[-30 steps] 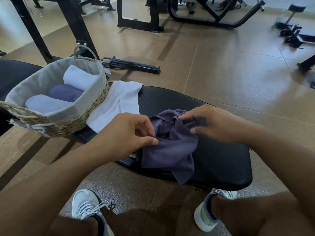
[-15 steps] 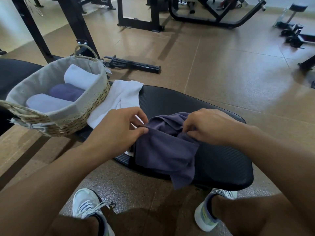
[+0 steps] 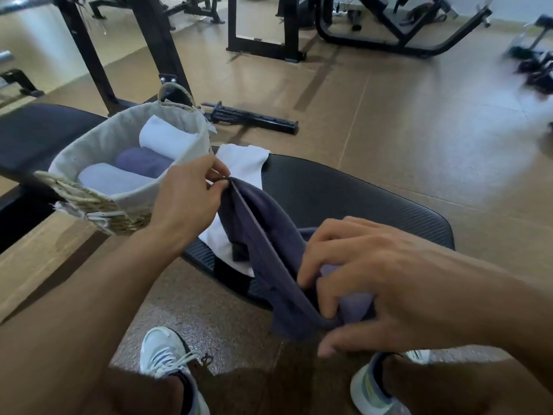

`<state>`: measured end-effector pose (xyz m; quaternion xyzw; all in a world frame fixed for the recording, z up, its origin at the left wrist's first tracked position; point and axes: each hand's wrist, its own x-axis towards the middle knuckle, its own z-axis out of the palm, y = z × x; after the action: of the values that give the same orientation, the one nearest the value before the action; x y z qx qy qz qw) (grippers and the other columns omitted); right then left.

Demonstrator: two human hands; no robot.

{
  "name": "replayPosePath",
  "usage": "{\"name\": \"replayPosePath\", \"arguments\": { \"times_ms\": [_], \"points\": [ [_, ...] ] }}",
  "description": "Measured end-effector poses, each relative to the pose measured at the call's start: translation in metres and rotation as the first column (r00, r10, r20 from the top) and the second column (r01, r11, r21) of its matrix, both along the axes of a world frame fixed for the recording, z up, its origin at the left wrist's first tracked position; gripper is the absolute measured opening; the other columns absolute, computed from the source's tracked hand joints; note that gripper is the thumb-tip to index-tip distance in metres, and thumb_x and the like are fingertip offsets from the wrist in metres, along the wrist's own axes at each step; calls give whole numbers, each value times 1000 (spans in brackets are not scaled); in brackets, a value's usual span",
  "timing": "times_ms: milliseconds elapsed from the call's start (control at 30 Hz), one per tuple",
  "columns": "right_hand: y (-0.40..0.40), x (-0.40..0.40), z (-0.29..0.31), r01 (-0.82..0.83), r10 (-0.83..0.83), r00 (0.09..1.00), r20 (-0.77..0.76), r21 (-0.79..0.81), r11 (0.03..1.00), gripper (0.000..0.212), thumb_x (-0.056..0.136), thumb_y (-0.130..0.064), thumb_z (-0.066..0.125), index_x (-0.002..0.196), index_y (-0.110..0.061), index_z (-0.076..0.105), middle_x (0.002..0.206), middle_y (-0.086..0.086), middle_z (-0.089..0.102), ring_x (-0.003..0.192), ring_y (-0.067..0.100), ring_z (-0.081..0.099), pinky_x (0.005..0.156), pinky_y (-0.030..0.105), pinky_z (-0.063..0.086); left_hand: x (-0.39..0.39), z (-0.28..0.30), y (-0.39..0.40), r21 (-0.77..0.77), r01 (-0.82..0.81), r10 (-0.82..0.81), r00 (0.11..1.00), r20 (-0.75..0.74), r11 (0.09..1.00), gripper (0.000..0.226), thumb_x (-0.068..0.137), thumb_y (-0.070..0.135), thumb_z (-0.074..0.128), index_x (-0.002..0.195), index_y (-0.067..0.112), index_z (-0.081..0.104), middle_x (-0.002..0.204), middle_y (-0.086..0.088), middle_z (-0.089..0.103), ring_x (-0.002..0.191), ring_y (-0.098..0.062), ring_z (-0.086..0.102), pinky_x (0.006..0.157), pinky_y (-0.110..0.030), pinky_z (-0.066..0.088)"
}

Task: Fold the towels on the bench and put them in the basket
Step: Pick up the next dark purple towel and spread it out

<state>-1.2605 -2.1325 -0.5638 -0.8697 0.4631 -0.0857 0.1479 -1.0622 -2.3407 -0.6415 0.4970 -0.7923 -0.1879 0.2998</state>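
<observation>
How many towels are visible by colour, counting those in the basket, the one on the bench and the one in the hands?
White: 2, one rolled in the basket, one flat on the bench
Dark purple: 2, one in the basket, one held by both hands
Pale lavender: 1, in the basket
Total: 5

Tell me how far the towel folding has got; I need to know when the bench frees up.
Done: three rolled towels sit in the basket. In hand: the purple towel, unfolded, pinched by the left hand and gripped by the right hand. Left: that towel and the white towel lying loose on the bench.
</observation>
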Motion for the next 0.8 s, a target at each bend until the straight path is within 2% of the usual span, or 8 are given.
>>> {"name": "replayPosePath", "arguments": {
  "times_ms": [100, 233, 333, 433, 500, 600, 700, 800],
  "points": [
    [2, -18, 8, 97, -98, 995, 27, 12, 995, 28, 85, -67, 68, 81, -39, 62, 97, -25, 61, 108, 5, 55, 89, 30, 47, 3, -5, -9, 51, -34, 32, 999, 41, 998, 10, 90, 15, 70, 95, 23, 69, 78, 13, 64, 77, -11, 65, 78, -33, 52],
    [-1, -54, 9, 308, -301, 950, 84, -91, 947, 21, 90, -62, 61, 85, -42, 66, 89, -24, 62, 96, 4, 59, 79, 27, 50, 5, -10, -15, 91, -50, 45, 997, 57, 995, 11, 89, 14, 70, 97, 22, 72, 82, 11, 68, 83, -16, 67, 83, -33, 53],
    [-7, -82, -6, 578, -563, 814, 144, -98, 810, 18, 82, -58, 66, 77, -41, 66, 91, -20, 65, 84, 0, 61, 73, 22, 49, 4, -13, -16, 115, -38, 36, 999, 28, 993, 13, 89, 14, 71, 98, 23, 75, 88, 6, 72, 82, -14, 67, 83, -30, 51],
    [-12, -108, -27, 726, -721, 684, 105, -4, 688, 16, 79, -39, 81, 70, -32, 70, 94, -16, 71, 74, -6, 63, 65, 9, 44, 2, -13, -15, 182, -13, 20, 999, -36, 983, 10, 89, 14, 73, 93, 22, 76, 82, 6, 73, 75, -13, 70, 78, -28, 54],
    [-14, -121, -40, 777, -779, 621, 93, 65, 627, 17, 78, -31, 85, 68, -26, 73, 82, -16, 73, 66, -13, 62, 56, 4, 41, -1, -14, -13, 224, 19, -3, 998, -68, 974, 9, 89, 13, 74, 92, 21, 76, 80, 4, 73, 74, -14, 72, 76, -28, 57],
    [-13, -132, -52, 792, -823, 529, 208, 227, 566, 23, 74, -20, 88, 67, -10, 68, 57, -6, 70, 51, -6, 60, 53, 10, 44, -5, -14, -13, 298, 74, -34, 990, -137, 952, 9, 90, 9, 73, 93, 16, 75, 85, -4, 75, 80, -21, 73, 74, -25, 61],
    [-11, -137, -55, 747, -816, 483, 317, 336, 573, 24, 72, -8, 88, 73, 1, 66, 61, -2, 73, 54, 0, 66, 55, 11, 49, -5, -12, -10, 356, 105, -37, 981, -192, 929, 7, 91, 5, 71, 96, 9, 75, 89, -13, 75, 82, -24, 72, 65, -11, 57],
    [-11, -142, -55, 722, -820, 518, 245, 389, 572, 25, 70, -12, 90, 89, -14, 74, 70, -2, 77, 64, 6, 72, 71, 22, 54, -3, -9, -6, 359, 150, -99, 983, -157, 921, 7, 90, 5, 72, 95, 6, 75, 87, -13, 76, 80, -21, 73, 66, -11, 57]
  ]
}}
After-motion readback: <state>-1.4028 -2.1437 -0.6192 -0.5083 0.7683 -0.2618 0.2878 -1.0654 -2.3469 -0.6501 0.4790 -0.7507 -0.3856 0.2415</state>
